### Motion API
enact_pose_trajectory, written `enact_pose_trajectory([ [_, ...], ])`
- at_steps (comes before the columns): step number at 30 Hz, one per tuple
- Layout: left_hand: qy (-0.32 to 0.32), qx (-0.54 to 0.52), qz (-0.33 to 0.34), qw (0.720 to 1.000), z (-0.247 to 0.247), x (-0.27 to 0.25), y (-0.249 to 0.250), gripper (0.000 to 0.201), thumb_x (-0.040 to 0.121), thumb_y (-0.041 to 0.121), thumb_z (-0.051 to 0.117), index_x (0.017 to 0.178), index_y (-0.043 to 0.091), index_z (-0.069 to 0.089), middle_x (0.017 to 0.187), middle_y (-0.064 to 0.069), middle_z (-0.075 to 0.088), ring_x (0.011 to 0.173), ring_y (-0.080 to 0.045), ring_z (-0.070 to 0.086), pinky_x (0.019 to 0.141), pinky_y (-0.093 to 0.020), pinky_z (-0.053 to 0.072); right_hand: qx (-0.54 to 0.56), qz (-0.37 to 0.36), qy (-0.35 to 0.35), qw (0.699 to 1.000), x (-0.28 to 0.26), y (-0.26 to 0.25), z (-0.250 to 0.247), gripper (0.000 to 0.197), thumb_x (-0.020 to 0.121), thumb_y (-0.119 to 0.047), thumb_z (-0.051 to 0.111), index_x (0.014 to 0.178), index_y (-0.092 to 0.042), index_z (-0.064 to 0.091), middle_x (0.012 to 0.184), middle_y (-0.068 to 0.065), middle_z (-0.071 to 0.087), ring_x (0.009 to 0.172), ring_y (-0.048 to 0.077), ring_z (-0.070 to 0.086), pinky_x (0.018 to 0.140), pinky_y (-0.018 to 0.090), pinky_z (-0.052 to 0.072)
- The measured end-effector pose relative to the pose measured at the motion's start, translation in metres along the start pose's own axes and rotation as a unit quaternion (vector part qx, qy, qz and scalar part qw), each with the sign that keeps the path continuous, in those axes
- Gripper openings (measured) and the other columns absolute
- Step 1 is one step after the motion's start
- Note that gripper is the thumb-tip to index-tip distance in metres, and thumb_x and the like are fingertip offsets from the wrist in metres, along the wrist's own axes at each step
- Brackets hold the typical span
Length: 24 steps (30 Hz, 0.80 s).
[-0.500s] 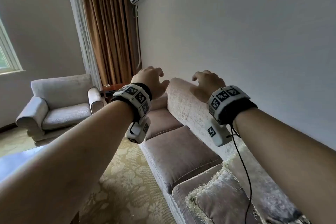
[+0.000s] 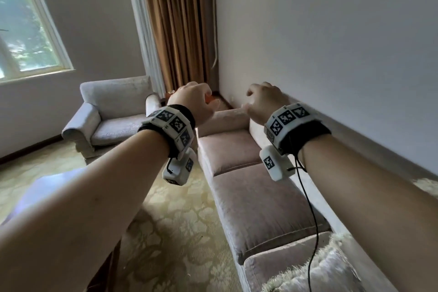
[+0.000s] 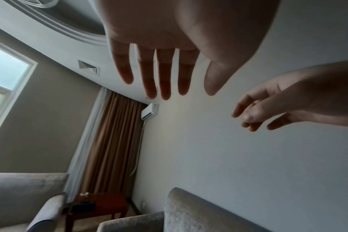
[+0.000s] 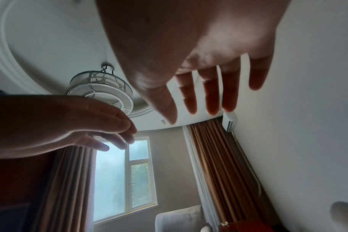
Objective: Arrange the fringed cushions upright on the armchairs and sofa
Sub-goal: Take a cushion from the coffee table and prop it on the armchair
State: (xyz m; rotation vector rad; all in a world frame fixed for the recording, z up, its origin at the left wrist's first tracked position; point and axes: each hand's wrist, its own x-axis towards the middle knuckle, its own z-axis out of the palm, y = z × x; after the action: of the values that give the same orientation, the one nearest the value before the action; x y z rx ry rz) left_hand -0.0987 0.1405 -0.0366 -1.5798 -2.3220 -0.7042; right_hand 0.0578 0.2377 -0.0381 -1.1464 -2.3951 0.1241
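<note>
Both my hands are raised in the air above the sofa (image 2: pixel 258 204) and hold nothing. My left hand (image 2: pixel 193 99) has loose, straight fingers (image 3: pixel 163 84), and my right hand (image 2: pixel 263 99) is likewise relaxed, its fingers (image 4: pixel 210 100) spread. A fringed cushion (image 2: pixel 317 268) lies on the nearest sofa seat at the bottom right, below my right forearm. The pale armchair (image 2: pixel 111 114) stands at the far left with a bare seat. The sofa's far seats are bare too.
A dark wooden side table (image 3: pixel 97 205) stands in the corner between armchair and sofa. A dark coffee table (image 2: pixel 35 197) sits low at the left. Patterned carpet (image 2: pixel 175 225) covers the floor. Brown curtains (image 2: pixel 175 26) hang by the white wall.
The view has swung left and down, so more of the window and armchair shows. Both hands stay raised and empty, drifting toward the sofa's far end.
</note>
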Motion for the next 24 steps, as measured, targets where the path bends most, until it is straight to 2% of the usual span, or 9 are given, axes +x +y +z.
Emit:
enact_pose_trajectory([
  [3, 0.001, 0.027, -0.046, 0.999, 0.006, 0.02, -0.023, 0.039, 0.085, 0.05, 0.052, 0.111, 0.023, 0.062, 0.117, -0.001, 0.061, 0.105, -0.023, 0.056, 0.091, -0.041, 0.046, 0.021, -0.027, -0.018, 0.999, 0.038, -0.007, 0.027, 0.039, 0.083, -0.033, 0.056, 0.121, -0.023, 0.058, 0.125, 0.006, 0.056, 0.113, 0.028, 0.052, 0.092, 0.038, 0.04],
  [8, 0.003, 0.075, -0.111, 0.991, 0.006, 0.041, -0.07, 0.031, 0.088, 0.044, 0.052, 0.107, 0.021, 0.062, 0.115, 0.0, 0.059, 0.104, -0.022, 0.053, 0.084, -0.033, 0.04, 0.066, -0.08, -0.045, 0.994, 0.094, -0.033, 0.071, 0.037, 0.085, -0.034, 0.055, 0.12, -0.022, 0.057, 0.126, 0.003, 0.055, 0.114, 0.026, 0.051, 0.092, 0.037, 0.039],
  [12, -0.006, 0.095, -0.143, 0.985, 0.008, 0.058, -0.119, 0.033, 0.086, 0.046, 0.052, 0.108, 0.023, 0.061, 0.114, 0.001, 0.059, 0.101, -0.02, 0.052, 0.087, -0.037, 0.044, 0.092, -0.111, -0.058, 0.988, 0.132, -0.067, 0.1, 0.039, 0.086, -0.034, 0.055, 0.123, -0.022, 0.056, 0.128, 0.004, 0.054, 0.117, 0.026, 0.051, 0.098, 0.043, 0.041],
  [15, -0.005, 0.107, -0.152, 0.983, 0.01, 0.073, -0.157, 0.04, 0.082, 0.048, 0.049, 0.11, 0.022, 0.061, 0.11, 0.002, 0.058, 0.102, -0.021, 0.052, 0.088, -0.037, 0.044, 0.096, -0.128, -0.052, 0.986, 0.159, -0.093, 0.121, 0.038, 0.088, -0.035, 0.051, 0.124, -0.021, 0.056, 0.126, 0.004, 0.055, 0.116, 0.026, 0.051, 0.097, 0.045, 0.041],
  [19, 0.014, 0.124, -0.156, 0.98, 0.011, 0.104, -0.216, 0.037, 0.088, 0.042, 0.05, 0.115, 0.019, 0.062, 0.116, -0.003, 0.06, 0.107, -0.024, 0.053, 0.089, -0.035, 0.042, 0.098, -0.14, -0.037, 0.985, 0.201, -0.133, 0.148, 0.033, 0.089, -0.035, 0.048, 0.116, -0.02, 0.059, 0.12, 0.004, 0.058, 0.11, 0.026, 0.054, 0.095, 0.044, 0.042],
  [24, 0.027, 0.104, -0.167, 0.98, 0.01, 0.151, -0.285, 0.033, 0.088, 0.041, 0.05, 0.106, 0.018, 0.064, 0.109, -0.003, 0.061, 0.097, -0.023, 0.055, 0.083, -0.036, 0.046, 0.112, -0.136, -0.036, 0.984, 0.258, -0.194, 0.183, 0.033, 0.087, -0.039, 0.05, 0.112, -0.021, 0.06, 0.116, 0.003, 0.059, 0.107, 0.025, 0.056, 0.094, 0.042, 0.043],
])
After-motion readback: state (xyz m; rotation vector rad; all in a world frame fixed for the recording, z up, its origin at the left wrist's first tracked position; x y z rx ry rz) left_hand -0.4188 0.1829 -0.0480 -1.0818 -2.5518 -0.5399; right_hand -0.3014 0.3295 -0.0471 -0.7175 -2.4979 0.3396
